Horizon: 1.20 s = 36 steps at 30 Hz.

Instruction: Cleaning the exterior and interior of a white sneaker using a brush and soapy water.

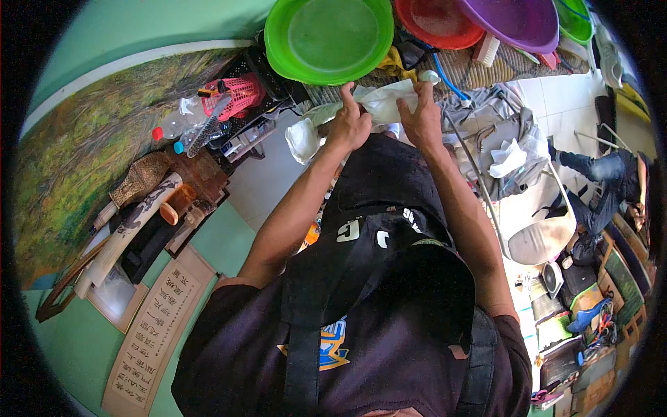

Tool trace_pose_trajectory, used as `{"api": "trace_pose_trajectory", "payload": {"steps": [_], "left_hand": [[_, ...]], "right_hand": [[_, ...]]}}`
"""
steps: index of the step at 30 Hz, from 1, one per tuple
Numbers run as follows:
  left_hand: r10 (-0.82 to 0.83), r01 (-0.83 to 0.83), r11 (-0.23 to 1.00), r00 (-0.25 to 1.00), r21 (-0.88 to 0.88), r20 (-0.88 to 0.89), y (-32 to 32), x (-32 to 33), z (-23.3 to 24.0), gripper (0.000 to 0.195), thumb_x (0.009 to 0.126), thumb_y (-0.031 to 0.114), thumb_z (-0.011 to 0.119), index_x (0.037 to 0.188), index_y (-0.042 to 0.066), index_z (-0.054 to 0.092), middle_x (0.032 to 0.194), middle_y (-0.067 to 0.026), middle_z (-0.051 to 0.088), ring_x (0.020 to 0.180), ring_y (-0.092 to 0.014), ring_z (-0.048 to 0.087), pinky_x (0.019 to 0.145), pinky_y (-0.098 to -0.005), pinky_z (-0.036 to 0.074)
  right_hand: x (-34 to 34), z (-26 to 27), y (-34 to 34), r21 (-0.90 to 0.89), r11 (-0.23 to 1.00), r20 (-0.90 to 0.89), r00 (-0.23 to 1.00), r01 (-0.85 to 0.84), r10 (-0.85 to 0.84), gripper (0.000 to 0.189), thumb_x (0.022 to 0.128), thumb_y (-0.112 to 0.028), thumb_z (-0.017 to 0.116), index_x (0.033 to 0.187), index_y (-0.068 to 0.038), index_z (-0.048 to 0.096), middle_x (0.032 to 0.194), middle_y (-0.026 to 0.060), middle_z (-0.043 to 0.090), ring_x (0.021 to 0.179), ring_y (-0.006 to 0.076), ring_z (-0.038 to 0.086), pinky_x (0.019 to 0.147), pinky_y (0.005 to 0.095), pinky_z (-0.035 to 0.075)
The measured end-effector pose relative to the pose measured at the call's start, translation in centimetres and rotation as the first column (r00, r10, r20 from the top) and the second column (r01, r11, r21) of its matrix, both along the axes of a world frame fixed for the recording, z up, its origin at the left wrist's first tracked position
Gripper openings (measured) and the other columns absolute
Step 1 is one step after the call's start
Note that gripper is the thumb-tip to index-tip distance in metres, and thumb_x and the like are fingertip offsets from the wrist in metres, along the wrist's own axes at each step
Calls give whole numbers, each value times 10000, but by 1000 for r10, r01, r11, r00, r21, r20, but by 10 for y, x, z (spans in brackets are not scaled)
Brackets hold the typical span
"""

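A thin white sheet [386, 100], paper or cloth, stretches between my two hands below the green basin. My left hand [352, 124] grips its left part, index finger pointing up by the basin rim. On the right part, my right hand [421, 119] pinches the sheet, thumb and fingers at its edge. A small white rounded object [429, 77] shows just beyond my right fingertips. To the left of my left hand lies a crumpled white bundle [302, 140]; whether it joins the sheet is unclear. A black apron [388, 177] covers my lap.
Ahead stand a green basin [333, 36], a red basin [443, 23] and a purple basin [516, 23]. A scrubbing brush [488, 50] and a blue hose [448, 78] lie nearby. A pink basket [237, 96] sits left. A metal-framed chair [542, 240] and another person [615, 177] are right.
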State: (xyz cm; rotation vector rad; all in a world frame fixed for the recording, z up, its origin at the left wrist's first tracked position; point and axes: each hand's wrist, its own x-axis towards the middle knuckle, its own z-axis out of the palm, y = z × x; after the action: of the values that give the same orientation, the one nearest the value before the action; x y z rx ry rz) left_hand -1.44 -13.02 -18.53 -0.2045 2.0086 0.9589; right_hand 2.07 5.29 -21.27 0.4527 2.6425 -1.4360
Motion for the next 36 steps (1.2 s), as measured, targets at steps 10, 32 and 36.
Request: {"api": "trace_pose_trajectory", "payload": {"steps": [10, 32, 36], "left_hand": [[145, -156, 977, 986, 146, 82, 6, 4, -34, 948, 791, 85, 505, 1525, 64, -95, 1407, -285, 364, 1232, -340, 500, 1051, -415, 403], [627, -672, 608, 733, 422, 265, 9, 8, -49, 728, 975, 285, 496, 1541, 151, 58, 1311, -154, 463, 1022, -251, 581, 900, -420, 467], [616, -718, 589, 696, 371, 370, 9, 3, -38, 727, 1007, 396, 479, 1540, 133, 60, 1428, -180, 387, 1242, -280, 482, 1051, -436, 376]], "right_hand": [[14, 34, -18, 339, 929, -334, 904, -150, 268, 390, 833, -78, 681, 1197, -29, 551, 1057, 203, 581, 1022, 395, 567, 873, 436, 470], [2, -6, -46, 215, 925, -86, 937, -314, 338, 328, 869, -186, 670, 1116, 27, 633, 1026, 237, 600, 980, 412, 617, 806, 480, 523], [-5, -14, -43, 344, 815, 12, 870, -466, 492, 252, 844, -162, 642, 953, 63, 674, 1023, 283, 609, 871, 405, 677, 709, 433, 588]]}}
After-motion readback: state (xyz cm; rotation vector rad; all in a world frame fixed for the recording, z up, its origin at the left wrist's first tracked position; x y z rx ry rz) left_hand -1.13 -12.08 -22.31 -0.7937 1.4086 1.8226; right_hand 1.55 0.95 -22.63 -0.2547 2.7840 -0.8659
